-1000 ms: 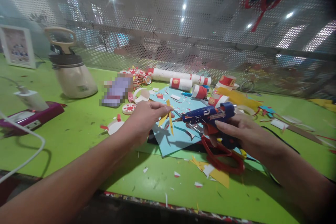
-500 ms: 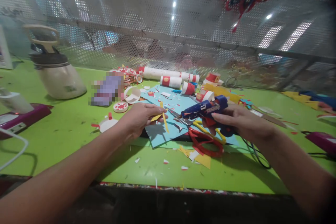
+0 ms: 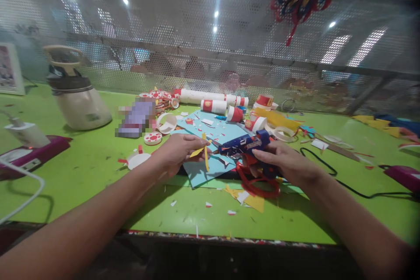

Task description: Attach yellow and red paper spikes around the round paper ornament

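Between the thumb and fingers of my left hand [image 3: 177,151] are crossed yellow paper strips [image 3: 206,157]. My right hand [image 3: 278,157] grips a blue hot glue gun [image 3: 244,143], whose nozzle points left and reaches close to the strips; whether it touches them I cannot tell. Beneath the gun lie scissors with red handles [image 3: 257,186], partly covered by the gun and my right hand. Light blue paper sheets [image 3: 200,175] spread under both hands, strewn with small scraps. A white paper disc with red tabs [image 3: 138,160] rests left of my left wrist.
Paper cups [image 3: 213,106] and a long white cup stack [image 3: 201,96] lie at the back. A kettle-like jug [image 3: 80,105] and purple power strip [image 3: 49,148] stand left. A black cord [image 3: 354,190] runs right. Yellow scraps [image 3: 254,201] lie near the front edge.
My right hand has moved left with the glue gun, bringing its nozzle close to the yellow strips. The cord now stretches out on the right. The view has shifted slightly.
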`<state>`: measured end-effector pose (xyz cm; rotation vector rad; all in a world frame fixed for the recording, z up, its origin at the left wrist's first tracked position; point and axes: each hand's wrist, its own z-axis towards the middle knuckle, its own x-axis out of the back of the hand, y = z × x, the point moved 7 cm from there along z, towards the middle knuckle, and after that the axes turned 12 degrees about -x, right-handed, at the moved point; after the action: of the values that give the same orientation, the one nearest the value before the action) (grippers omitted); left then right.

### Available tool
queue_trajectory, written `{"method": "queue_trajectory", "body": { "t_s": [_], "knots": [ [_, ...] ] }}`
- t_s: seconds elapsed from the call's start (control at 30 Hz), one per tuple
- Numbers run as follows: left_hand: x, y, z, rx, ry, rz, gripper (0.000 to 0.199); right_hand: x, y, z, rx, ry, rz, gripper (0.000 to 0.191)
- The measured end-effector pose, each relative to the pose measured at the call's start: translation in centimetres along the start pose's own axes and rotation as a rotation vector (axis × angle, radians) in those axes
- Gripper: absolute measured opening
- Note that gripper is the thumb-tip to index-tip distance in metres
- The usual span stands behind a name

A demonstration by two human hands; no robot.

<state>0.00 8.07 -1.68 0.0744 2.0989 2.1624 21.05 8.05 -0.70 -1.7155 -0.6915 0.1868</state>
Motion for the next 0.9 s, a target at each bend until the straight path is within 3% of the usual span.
{"method": "queue_trajectory", "body": {
  "t_s": [0.9],
  "knots": [
    [-0.31,0.03,0.01,-0.021,-0.014,-0.034,0.012,-0.81,0.23,-0.14,-0.016,-0.003,-0.064,0.03]
  ]
}}
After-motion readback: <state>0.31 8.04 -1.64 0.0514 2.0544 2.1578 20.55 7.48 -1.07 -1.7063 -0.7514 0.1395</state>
